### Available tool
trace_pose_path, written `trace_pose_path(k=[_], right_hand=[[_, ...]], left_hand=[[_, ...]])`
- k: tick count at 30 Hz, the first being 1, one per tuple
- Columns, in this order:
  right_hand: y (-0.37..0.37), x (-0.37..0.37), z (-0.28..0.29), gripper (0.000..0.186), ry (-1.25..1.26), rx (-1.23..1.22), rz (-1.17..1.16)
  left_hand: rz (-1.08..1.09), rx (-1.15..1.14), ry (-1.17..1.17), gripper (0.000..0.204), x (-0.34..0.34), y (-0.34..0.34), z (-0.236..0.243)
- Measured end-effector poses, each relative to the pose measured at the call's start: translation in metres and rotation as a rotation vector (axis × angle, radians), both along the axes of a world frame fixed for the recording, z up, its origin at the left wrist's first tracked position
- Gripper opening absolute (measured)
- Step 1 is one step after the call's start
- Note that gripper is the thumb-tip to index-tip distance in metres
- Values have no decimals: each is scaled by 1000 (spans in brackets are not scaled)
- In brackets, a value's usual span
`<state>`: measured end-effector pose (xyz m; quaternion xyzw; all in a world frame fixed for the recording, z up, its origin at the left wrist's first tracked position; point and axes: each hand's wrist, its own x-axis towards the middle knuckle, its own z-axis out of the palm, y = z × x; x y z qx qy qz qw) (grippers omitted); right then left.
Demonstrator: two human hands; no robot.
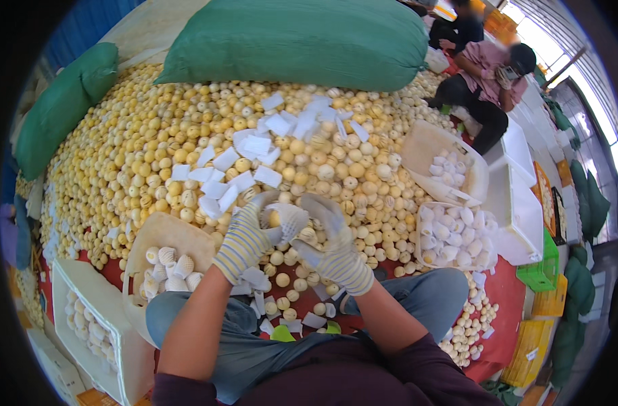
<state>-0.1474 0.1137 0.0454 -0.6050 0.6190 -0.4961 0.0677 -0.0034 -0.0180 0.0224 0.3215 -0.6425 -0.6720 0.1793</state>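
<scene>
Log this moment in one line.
left hand: holding yellow fruit in white foam sleeve | right hand: open, close beside | ahead: loose fruit pile

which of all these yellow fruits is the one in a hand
The yellow fruit showing from a white foam net in the gloved left hand; the heaped fruits lie unwrapped and unheld.

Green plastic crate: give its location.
At the head view's right, the green plastic crate sits between a white foam box and a yellow crate.
</scene>
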Motion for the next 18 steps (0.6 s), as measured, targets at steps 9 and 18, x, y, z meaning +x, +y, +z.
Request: trace_pose_path(k=[9,18], right_hand=[[31,-24,-74,68,-219,642,72],[187,-270,-15,64,-501,620,-745]], left_hand=[[-256,-421,-434,59,-2,14,-15],[-385,-673,-504,52,15,18,-16]])
